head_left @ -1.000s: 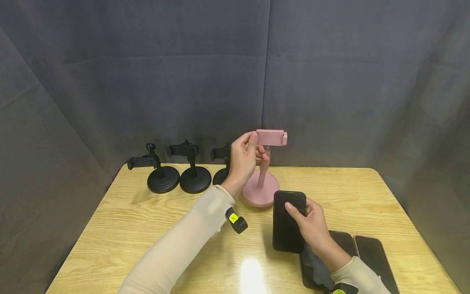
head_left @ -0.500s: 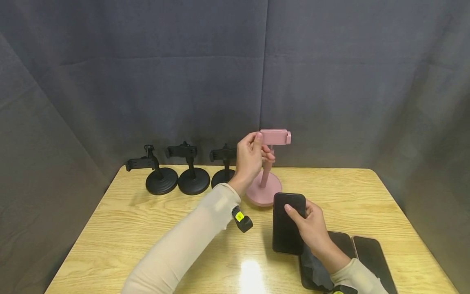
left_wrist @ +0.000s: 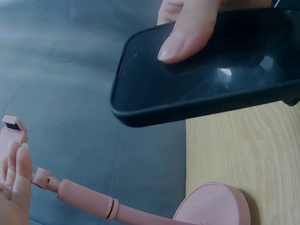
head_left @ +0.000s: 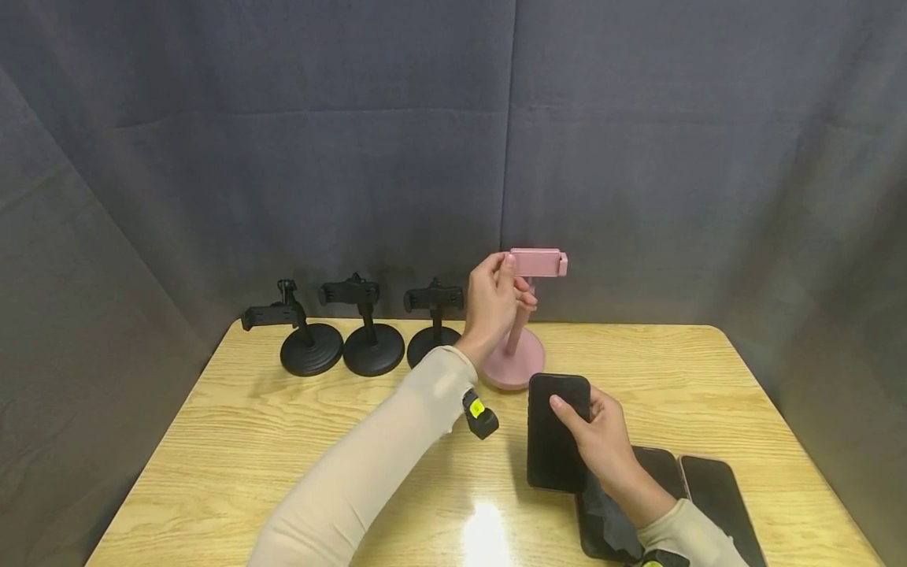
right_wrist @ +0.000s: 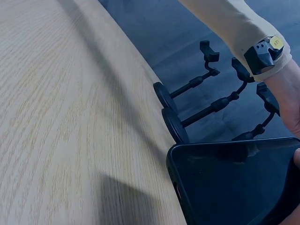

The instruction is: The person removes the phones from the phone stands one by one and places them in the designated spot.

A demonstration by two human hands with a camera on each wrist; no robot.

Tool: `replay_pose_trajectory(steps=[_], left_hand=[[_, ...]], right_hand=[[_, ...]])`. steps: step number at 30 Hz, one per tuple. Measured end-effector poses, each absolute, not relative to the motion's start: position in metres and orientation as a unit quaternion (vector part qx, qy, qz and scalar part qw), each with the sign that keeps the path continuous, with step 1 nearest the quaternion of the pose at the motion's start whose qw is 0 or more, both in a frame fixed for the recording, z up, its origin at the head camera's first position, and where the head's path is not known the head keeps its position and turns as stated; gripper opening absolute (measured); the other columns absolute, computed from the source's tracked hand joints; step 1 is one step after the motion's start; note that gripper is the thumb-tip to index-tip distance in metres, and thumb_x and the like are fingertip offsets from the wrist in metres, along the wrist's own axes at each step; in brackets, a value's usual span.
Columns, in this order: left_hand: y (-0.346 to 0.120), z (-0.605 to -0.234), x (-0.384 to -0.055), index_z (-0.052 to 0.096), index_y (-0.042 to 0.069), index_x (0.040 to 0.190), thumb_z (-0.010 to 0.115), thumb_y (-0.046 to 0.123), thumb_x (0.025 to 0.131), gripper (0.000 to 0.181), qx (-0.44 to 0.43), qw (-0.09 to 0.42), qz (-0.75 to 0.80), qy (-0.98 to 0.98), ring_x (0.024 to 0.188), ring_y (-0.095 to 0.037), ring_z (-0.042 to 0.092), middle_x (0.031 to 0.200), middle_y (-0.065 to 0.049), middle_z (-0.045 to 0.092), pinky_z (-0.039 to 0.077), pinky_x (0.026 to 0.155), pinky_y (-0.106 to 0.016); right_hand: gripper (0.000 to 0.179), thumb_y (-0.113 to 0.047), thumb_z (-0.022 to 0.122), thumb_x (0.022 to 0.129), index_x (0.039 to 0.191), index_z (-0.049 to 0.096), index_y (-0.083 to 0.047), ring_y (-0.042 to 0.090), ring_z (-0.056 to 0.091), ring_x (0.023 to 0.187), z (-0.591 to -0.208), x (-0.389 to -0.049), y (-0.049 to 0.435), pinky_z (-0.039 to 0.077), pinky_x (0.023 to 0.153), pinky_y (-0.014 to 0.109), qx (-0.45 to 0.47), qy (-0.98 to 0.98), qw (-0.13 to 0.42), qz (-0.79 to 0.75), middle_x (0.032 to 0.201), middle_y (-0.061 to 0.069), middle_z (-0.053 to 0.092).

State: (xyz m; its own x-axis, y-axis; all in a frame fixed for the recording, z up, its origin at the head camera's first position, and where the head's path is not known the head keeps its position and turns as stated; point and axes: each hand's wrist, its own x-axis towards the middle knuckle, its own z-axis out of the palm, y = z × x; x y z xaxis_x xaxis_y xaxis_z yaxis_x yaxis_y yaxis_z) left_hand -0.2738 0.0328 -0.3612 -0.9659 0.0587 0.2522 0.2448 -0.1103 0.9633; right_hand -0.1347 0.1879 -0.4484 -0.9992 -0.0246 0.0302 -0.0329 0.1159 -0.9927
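My left hand pinches the left end of the clamp on a pink phone stand, thumb in front. The stand's round base is on the table, and its stem leans a little. In the left wrist view, a ribbed collar shows on the stem. My right hand grips a black smartphone in front of the stand, thumb flat on the dark screen and fingers behind it. The phone is upright in the head view and apart from the clamp, which has nothing in it.
To the left stand three black phone stands in a row, the nearest one partly behind the left sleeve. Two more dark phones, one large and one pink-edged, lie at the right under the right forearm. A grey curtain backs the table.
My left hand and the pink stand have shifted a little to the right, uncovering more of the third black stand. My right hand and the smartphone have stayed nearly still.
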Motion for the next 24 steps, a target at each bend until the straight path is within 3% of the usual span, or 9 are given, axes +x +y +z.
replay_pose_trajectory(steps=[10, 24], left_hand=[[0.035, -0.365, -0.28, 0.056, -0.002, 0.132, 0.039, 0.024, 0.111, 0.037, -0.084, 0.06, -0.724, -0.682, 0.056, -0.006, 0.064, 0.076, -0.006, 0.062, 0.065, 0.066, -0.034], [0.039, -0.37, -0.291, 0.057, -0.002, 0.128, 0.038, 0.021, 0.111, 0.035, -0.053, 0.065, -0.732, -0.676, 0.054, -0.006, 0.062, 0.076, -0.007, 0.061, 0.062, 0.058, -0.028]], right_hand=[[0.036, -0.021, 0.061, 0.103, 0.125, 0.058, 0.007, 0.012, 0.077, 0.088, -0.451, -0.136, 0.188, 0.064, 0.076, 0.029, 0.019, -0.75, 0.004, 0.661, 0.097, -0.013, 0.077], [0.038, -0.024, 0.061, 0.103, 0.127, 0.058, 0.006, 0.01, 0.075, 0.092, -0.453, -0.134, 0.188, 0.063, 0.08, 0.028, 0.014, -0.756, -0.001, 0.655, 0.1, -0.015, 0.076]])
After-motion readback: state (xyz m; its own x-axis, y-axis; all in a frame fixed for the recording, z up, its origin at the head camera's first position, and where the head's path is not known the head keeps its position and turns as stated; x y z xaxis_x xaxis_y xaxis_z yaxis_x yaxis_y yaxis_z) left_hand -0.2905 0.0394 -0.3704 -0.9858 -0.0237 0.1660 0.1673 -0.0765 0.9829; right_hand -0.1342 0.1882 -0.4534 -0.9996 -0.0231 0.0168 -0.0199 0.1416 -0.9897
